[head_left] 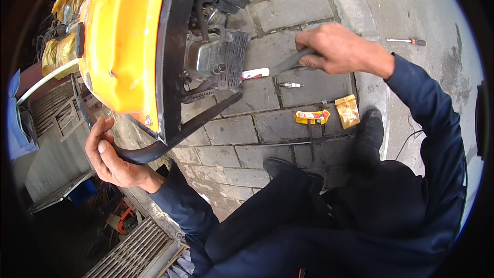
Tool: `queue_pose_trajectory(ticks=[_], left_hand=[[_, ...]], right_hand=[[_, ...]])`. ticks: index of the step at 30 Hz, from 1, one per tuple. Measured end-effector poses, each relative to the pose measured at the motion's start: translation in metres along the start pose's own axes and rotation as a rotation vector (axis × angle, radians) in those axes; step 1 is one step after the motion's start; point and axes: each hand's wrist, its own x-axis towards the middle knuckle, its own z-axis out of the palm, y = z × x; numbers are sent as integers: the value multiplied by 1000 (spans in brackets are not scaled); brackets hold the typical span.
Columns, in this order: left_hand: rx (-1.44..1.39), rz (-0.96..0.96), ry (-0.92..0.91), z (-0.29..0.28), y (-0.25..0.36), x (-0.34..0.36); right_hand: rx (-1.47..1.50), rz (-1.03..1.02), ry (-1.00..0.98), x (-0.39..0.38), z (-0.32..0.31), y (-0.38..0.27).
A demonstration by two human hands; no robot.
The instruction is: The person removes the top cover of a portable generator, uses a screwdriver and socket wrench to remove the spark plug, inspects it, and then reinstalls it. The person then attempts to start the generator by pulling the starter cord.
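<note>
My left hand [116, 159] is closed round the bent corner of a black tubular frame [193, 128]. The frame carries a bright yellow-orange tank [126, 36] and a small engine [206, 56] with a slotted black cover. My right hand [334, 49] is closed on a dark grey, blurred, strip-like thing [292, 63]; its exact kind is unclear. Its far end lies beside a white-and-red piece [256, 73] near the engine; whether the two are joined I cannot tell. Just below that hand, a spark plug [292, 85] lies on the paving.
Near my shoes lie a red-and-yellow packet [312, 117], a gold packet [347, 111] and a thin metal rod tool [311, 144]. A screwdriver [411, 41] rests on the concrete at right. Slatted metal grating [131, 252] and clutter stand at left.
</note>
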Motion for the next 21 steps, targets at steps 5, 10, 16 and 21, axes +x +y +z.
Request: queue_pose_trajectory(ticks=[5,10,16,21], left_hand=[[-48,-15,32,3,-1,1],[-65,-48,47,4,-2,2],[-88,-33,36,-2,-9,3],[-127,-20,40,-2,-12,1]], right_hand=[[280,-23,252,14,-72,-73],[307,-144,398,71,-58,-75],[197,-386,771,116,3,-69],[230,-323,665,130,4,-72]])
